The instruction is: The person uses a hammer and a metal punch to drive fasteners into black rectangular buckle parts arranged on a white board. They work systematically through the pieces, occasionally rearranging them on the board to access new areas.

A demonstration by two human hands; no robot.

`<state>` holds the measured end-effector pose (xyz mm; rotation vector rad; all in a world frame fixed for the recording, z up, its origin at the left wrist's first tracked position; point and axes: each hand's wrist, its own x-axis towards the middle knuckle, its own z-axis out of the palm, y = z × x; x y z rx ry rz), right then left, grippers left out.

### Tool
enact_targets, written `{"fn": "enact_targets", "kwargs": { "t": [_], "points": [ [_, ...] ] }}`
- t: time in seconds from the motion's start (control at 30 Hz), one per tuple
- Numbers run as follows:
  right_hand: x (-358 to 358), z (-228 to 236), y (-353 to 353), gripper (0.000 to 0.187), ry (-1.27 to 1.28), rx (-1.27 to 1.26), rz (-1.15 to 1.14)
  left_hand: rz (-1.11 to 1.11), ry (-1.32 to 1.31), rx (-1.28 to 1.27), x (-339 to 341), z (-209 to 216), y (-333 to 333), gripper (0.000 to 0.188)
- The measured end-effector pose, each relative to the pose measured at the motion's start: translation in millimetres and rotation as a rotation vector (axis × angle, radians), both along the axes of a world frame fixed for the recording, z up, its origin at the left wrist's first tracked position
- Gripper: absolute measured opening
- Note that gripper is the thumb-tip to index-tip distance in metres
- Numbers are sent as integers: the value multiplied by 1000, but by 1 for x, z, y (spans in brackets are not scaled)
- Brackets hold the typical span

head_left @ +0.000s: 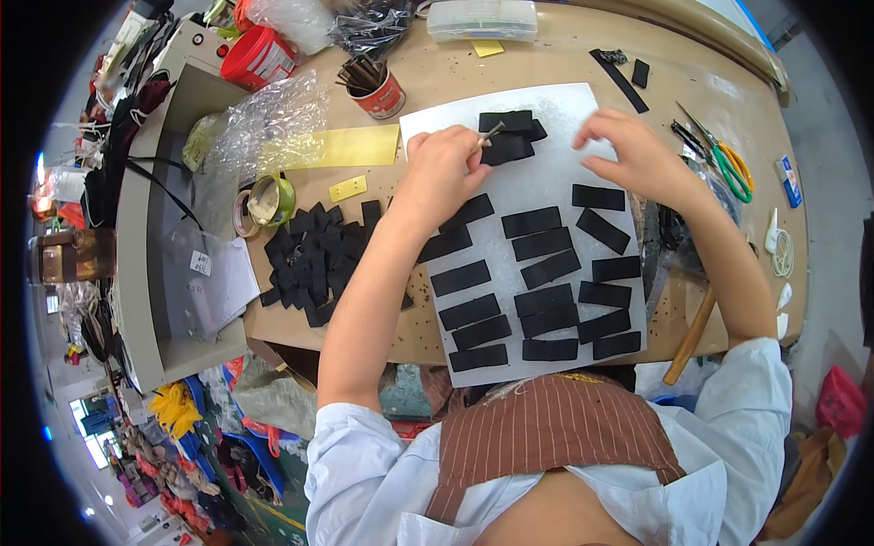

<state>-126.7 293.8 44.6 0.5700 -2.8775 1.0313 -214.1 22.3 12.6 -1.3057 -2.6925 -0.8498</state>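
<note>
My left hand (443,167) is closed around a thin rod-like tool (493,133) with a dark metal end; its exact kind is unclear. The tool's end lies over a few overlapping black fabric strips (506,149) near the top of a white board (537,98). To the right, my right hand (628,153) hovers over the board's edge, thumb and fingers apart, with nothing seen in it. Below my hands, several short black strips (544,298) lie in three rough columns on the board. A loose heap of black pieces (317,259) sits left of my left forearm.
A red tin (377,95) of brown sticks and a red bucket (259,58) stand at the back left. Tape rolls (271,200) lie beside the heap. On the right are scissors (731,170) and a wooden-handled tool (689,338). A clear plastic box (482,18) sits at the back.
</note>
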Motion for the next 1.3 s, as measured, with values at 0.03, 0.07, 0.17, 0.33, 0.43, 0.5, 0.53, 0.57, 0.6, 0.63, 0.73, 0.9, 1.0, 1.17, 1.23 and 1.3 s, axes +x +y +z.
{"fn": "enact_targets", "kwargs": {
  "t": [0.03, 0.07, 0.17, 0.33, 0.43, 0.5, 0.53, 0.57, 0.6, 0.63, 0.73, 0.9, 1.0, 1.17, 1.23, 1.3],
  "points": [
    [-11, -7, -5, 16, 62, -14, -5, 2, 4, -2, 5, 3, 2, 21],
    [-23, -15, -13, 16, 121, -31, -3, 12, 5, -7, 14, 8, 1, 21],
    [-49, -26, -39, 16, 254, -35, -43, 94, 54, -38, 28, 25, -5, 22],
    [-68, -25, -49, 15, 143, 46, -44, 173, -32, -166, 23, 30, -45, 31],
    [-62, -26, -37, 13, 184, 8, -43, 140, -106, -125, 31, 30, -43, 39],
    [-55, -22, -30, 11, 155, -18, -44, 70, -85, -92, 36, 33, -35, 41],
    [-50, -18, -28, 10, 96, -31, -51, 68, -72, -111, 38, 27, -32, 41],
    [-45, -13, -27, 10, 39, -46, -55, 75, -66, -104, 38, 24, -32, 40],
    [-40, -9, -25, 9, -48, -114, -64, 81, -59, -97, 37, 22, -31, 39],
    [-36, -5, -24, 9, -136, -181, -72, 88, -54, -91, 36, 20, -31, 38],
    [-23, 1, -23, 8, -292, -260, 4, 107, -43, -90, 31, 20, -38, 34],
    [-25, -11, -44, 19, 99, -52, -39, 182, -76, -30, 28, 17, -38, 33],
    [-44, -20, -64, 36, 44, 139, -261, 200, -66, 45, 21, 17, -21, 32],
    [-62, -23, -56, 38, 9, 106, -240, 123, 72, 136, 6, 6, 13, 27],
    [-56, -12, -39, 29, -75, 39, -242, 96, 28, 85, 4, 6, 28, 28],
    [-47, -9, -16, 21, -150, -24, -201, 67, -36, -29, 1, 6, 42, 30]
  ]
}}
